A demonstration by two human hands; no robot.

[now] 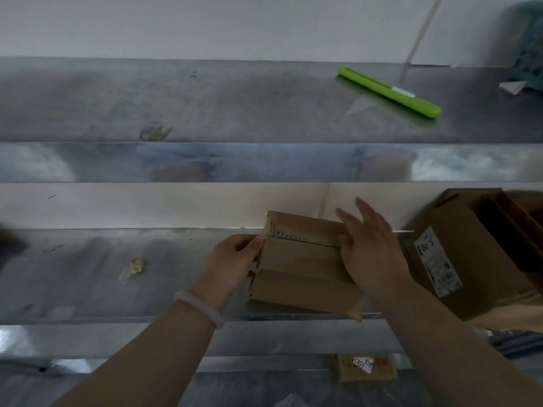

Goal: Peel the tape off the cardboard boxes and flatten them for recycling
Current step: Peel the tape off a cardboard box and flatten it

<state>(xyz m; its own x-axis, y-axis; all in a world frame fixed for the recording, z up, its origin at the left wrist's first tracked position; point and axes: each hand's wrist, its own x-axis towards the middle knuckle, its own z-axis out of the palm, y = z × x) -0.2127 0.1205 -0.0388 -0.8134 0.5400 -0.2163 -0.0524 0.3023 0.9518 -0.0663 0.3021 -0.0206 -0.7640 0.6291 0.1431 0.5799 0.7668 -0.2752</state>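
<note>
Both hands are working the small box (299, 265), which is sitting at the front edge of the lower metal shelf (88, 274), tipped slightly toward the person. Left hand (235, 257) is curling its fingers and pinching at the box's left edge, right where the tape strip (296, 237) along the top seam is ending; probably picking up the tape end, but whether it is gripping tape or cardboard is not clear. Right hand (370, 251) is lying flat over the box's right side, fingers straight and spread, pressing down, most likely bracing the box so it is not sliding while the other hand is pulling. White bracelet (197, 306) is showing on the left wrist. Flaps are looking closed, so peeling is judged early and flattening not started. Large box (458, 259) is leaning just beside on the right, open, white label (437, 262) facing out, probably waiting its turn. Crumpled scrap (133, 267) is lying on the same shelf, well left, possibly peeled tape. Third box (364, 367) is sitting lower down, below the shelf edge. Green cutter (389, 92) is lying on the upper shelf (205, 98), well apart and unused.
</note>
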